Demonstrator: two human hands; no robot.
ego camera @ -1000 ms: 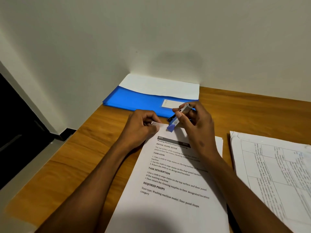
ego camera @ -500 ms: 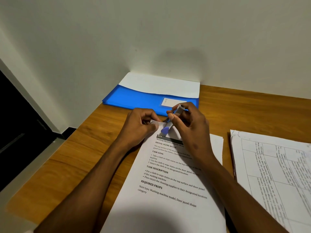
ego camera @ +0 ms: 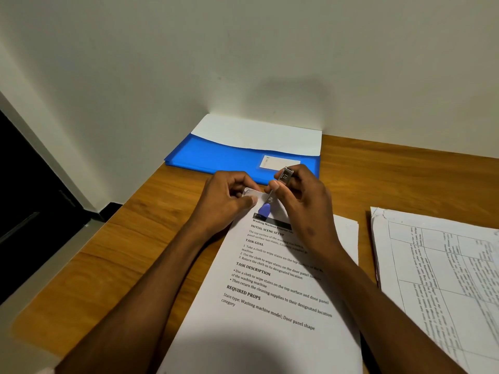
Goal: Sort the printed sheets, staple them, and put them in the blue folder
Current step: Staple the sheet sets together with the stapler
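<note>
A stack of printed sheets [ego camera: 272, 300] with black headings lies on the wooden desk [ego camera: 129, 255] in front of me. My left hand [ego camera: 224, 203] pinches the stack's top left corner. My right hand [ego camera: 305, 206] grips a small metal stapler [ego camera: 271, 197] with a blue tip, and the tip sits on that same corner, right beside my left thumb. The blue folder [ego camera: 216, 157] lies flat against the wall just behind my hands, with white paper [ego camera: 256, 136] sticking out of its top.
A second pile of printed sheets [ego camera: 442, 282] with tables lies to the right on the desk. The white wall stands right behind the folder. The desk's left edge drops off to a dark floor [ego camera: 29, 211].
My right hand has moved the stapler left and down onto the corner that my left hand holds. The view has shifted slightly.
</note>
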